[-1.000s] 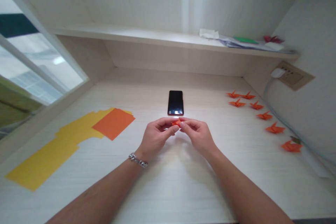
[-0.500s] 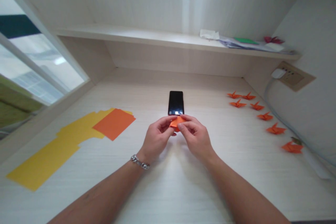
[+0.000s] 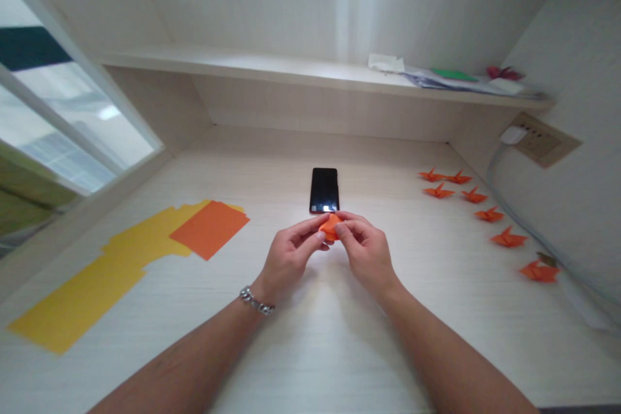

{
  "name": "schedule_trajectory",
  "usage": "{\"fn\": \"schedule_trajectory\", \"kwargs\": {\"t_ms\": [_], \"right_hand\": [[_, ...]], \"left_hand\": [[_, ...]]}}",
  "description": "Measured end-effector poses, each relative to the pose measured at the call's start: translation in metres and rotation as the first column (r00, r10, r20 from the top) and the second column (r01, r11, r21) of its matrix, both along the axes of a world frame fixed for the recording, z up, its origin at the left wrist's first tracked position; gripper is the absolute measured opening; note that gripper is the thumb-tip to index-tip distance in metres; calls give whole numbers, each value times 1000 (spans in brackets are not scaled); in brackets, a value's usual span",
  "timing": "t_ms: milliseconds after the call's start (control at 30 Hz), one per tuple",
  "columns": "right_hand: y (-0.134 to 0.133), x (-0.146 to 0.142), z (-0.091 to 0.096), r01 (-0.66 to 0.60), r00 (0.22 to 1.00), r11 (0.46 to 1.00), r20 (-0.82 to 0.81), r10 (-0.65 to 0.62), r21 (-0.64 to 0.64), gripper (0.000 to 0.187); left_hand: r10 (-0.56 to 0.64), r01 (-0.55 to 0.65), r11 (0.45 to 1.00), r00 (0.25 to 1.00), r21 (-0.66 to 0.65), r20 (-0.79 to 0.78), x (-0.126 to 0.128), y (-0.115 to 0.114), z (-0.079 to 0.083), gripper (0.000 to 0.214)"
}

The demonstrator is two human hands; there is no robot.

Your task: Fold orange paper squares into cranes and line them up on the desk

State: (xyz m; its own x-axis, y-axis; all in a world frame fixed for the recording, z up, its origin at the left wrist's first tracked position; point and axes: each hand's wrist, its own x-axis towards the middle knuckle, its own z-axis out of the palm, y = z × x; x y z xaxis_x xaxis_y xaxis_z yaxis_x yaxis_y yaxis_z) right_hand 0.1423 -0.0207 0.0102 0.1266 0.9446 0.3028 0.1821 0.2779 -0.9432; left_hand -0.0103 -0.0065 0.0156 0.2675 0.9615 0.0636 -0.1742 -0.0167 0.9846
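Observation:
A small folded piece of orange paper is held between both hands, just above the desk in the middle of the view. My left hand, with a silver chain bracelet on its wrist, pinches the paper's left side. On the other side, my right hand grips it between thumb and fingers. The fingers hide part of the folds. Right beyond the fingertips lies a black phone, face up. Off to the right stand several folded orange paper cranes in a curved line.
To the left, orange paper sheets lie on fanned-out yellow sheets. A grey cable runs from a wall socket behind the cranes. Along the back, a shelf holds papers at its right end.
The orange paper has been turned a little between my fingers and now looks more compact. My fingertips have shifted slightly on it. The sheets, phone and cranes stay where they were.

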Motion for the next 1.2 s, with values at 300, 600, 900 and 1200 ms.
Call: {"fn": "schedule_trajectory", "kwargs": {"t_ms": [300, 600, 900, 1200], "right_hand": [[-5, -3, 1, -32, 998, 996, 50, 27, 85, 14], [8, 9, -4, -247, 896, 959, -410, 170, -140, 23], [8, 11, -1, -276, 921, 929, -345, 183, -246, 21], [7, 11, 2, -281, 924, 930, -330, 195, -237, 19]], "left_hand": [[33, -34, 999, 999, -9, -6, 2, 3, -2, 41], [57, -51, 994, 996, 94, -65, 0, 6, -5, 24], [46, -16, 985, 984, 173, -170, -4, 3, -4, 19], [75, -25, 980, 965, 195, -250, -3, 2, -1, 13]]}}
